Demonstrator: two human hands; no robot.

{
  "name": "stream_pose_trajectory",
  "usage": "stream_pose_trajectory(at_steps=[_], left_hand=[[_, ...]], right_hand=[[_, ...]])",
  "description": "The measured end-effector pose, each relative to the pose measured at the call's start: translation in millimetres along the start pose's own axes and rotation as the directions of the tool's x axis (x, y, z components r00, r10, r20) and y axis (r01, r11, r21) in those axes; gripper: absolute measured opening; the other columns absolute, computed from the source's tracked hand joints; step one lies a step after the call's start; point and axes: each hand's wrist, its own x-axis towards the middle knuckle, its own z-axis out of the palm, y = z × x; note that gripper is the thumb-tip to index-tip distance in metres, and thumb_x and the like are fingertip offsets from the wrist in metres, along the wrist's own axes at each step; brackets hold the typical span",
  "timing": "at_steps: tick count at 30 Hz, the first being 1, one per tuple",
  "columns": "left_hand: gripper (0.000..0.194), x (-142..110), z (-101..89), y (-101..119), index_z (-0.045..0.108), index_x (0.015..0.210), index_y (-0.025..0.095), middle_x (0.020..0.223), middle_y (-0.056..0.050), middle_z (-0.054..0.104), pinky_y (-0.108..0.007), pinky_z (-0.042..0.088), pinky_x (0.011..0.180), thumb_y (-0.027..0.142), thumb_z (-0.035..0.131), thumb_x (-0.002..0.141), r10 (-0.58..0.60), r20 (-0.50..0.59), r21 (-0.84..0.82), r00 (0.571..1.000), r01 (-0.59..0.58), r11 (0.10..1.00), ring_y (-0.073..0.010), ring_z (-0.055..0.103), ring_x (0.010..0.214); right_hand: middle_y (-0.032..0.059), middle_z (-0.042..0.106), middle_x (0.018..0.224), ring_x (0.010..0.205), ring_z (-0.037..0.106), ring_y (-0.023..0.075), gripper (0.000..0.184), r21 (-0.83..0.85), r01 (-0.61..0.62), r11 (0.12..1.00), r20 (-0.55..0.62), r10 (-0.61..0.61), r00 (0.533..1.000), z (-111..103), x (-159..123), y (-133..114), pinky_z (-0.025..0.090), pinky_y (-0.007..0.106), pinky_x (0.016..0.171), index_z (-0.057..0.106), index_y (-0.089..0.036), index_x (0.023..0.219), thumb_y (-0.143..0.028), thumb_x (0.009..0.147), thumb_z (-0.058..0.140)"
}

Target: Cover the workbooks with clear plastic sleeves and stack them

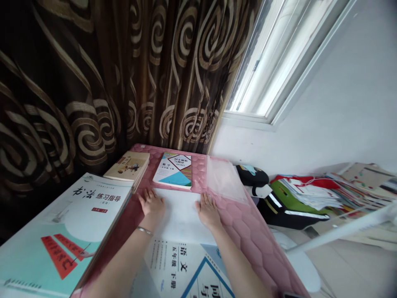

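Both of my hands lie palm down at the far part of a pale blue-and-white workbook (pixel 176 265), whose printed cover faces up. A blank white panel (pixel 180 213) extends beyond the cover, and I cannot tell whether it is a flap or a separate sheet. At the panel's left edge rests my left hand (pixel 151 205), fingers spread, a silver bangle on the wrist. My right hand (pixel 208 210) presses flat on the opposite edge with fingers stretched out. Neither hand grips anything. My forearms cover parts of the workbook's sides.
A pink quilted cloth (pixel 248 231) covers the table. Left stand a large green-and-white calligraphy book (pixel 77 223) and a stack of tan booklets (pixel 128 165). Beyond my hands are a smaller book (pixel 173 169) and clear plastic film (pixel 225 179). Papers (pixel 310 192) pile up at right.
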Motion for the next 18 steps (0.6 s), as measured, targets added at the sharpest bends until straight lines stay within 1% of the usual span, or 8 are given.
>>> stream_pose_trajectory(at_steps=[1,3,5,8,10,12,15,18], left_hand=[[0.059,-4,-3.1,9,0.035,0.144,0.002,0.15,-0.025,0.032,-0.067,0.001,0.111,0.026,0.025,0.091,0.005,0.011,0.021,1.0,-0.005,1.0,-0.0377,0.021,0.142],[0.058,-14,-6.0,33,0.035,0.144,0.004,0.152,-0.021,0.029,-0.067,0.0,0.111,0.021,0.025,0.09,0.133,0.05,-0.004,0.99,-0.133,0.991,-0.0345,0.015,0.144],[0.058,-25,-3.6,58,0.031,0.147,0.011,0.156,-0.013,0.024,-0.061,0.005,0.114,0.027,0.024,0.092,0.313,0.081,-0.119,0.946,-0.303,0.946,-0.0291,0.012,0.146],[0.059,-33,7.3,75,0.026,0.149,0.015,0.157,-0.008,0.021,-0.055,0.008,0.117,0.035,0.023,0.094,0.455,0.095,-0.237,0.885,-0.424,0.874,-0.0241,0.015,0.146],[0.062,-29,14.2,68,0.023,0.15,0.014,0.157,-0.008,0.019,-0.053,0.006,0.117,0.039,0.023,0.094,0.474,0.079,-0.251,0.877,-0.443,0.861,-0.023,0.015,0.146],[0.065,-19,17.5,52,0.02,0.15,0.012,0.158,-0.008,0.017,-0.052,0.004,0.118,0.044,0.024,0.093,0.448,0.067,-0.234,0.891,-0.423,0.876,-0.0229,0.015,0.146],[0.069,-5,16.4,25,0.018,0.151,0.013,0.158,-0.007,0.015,-0.054,0.004,0.117,0.049,0.024,0.092,0.396,0.09,-0.203,0.914,-0.372,0.906,-0.0232,0.014,0.146],[0.069,1,14.5,13,0.017,0.151,0.015,0.158,-0.005,0.014,-0.054,0.003,0.117,0.051,0.024,0.092,0.392,0.087,-0.189,0.916,-0.371,0.909,-0.0226,0.013,0.146]], right_hand=[[0.0133,0.019,0.156,0.145,0.016,0.0252,0.064,-0.001,-0.001,1.0,-0.004,0.001,1.0,1,0,0,0.012,0.042,0.116,0.025,-0.002,0.148,-0.041,0.098,0.018],[0.0136,0.02,0.156,0.145,0.016,0.0256,0.064,-0.006,0.005,1.0,-0.011,-0.005,1.0,2,0,1,0.011,0.042,0.116,0.025,-0.002,0.148,-0.041,0.098,0.018],[0.0142,0.02,0.156,0.145,0.016,0.0256,0.064,-0.012,0.015,1.0,-0.018,-0.015,1.0,2,0,1,0.01,0.042,0.117,0.026,-0.002,0.147,-0.041,0.098,0.02],[0.015,0.021,0.156,0.145,0.016,0.025,0.063,-0.021,0.015,1.0,-0.026,-0.015,1.0,2,0,0,0.01,0.041,0.117,0.027,-0.002,0.147,-0.039,0.097,0.021],[0.0143,0.021,0.156,0.145,0.016,0.0242,0.062,-0.023,0.007,1.0,-0.027,-0.008,1.0,1,0,-1,0.011,0.041,0.117,0.027,-0.003,0.147,-0.039,0.097,0.02],[0.0137,0.021,0.156,0.145,0.016,0.0234,0.062,-0.021,0.005,1.0,-0.021,-0.005,1.0,0,0,-1,0.011,0.041,0.116,0.027,-0.004,0.148,-0.04,0.098,0.02],[0.0144,0.02,0.156,0.145,0.017,0.0241,0.062,-0.02,0.002,1.0,-0.014,-0.003,1.0,-2,-1,0,0.012,0.041,0.116,0.027,-0.004,0.148,-0.039,0.098,0.021],[0.0168,0.021,0.155,0.144,0.018,0.0267,0.061,-0.022,-0.021,1.0,-0.028,0.02,0.999,-5,-2,-3,0.012,0.044,0.116,0.028,-0.001,0.147,-0.036,0.098,0.023]])
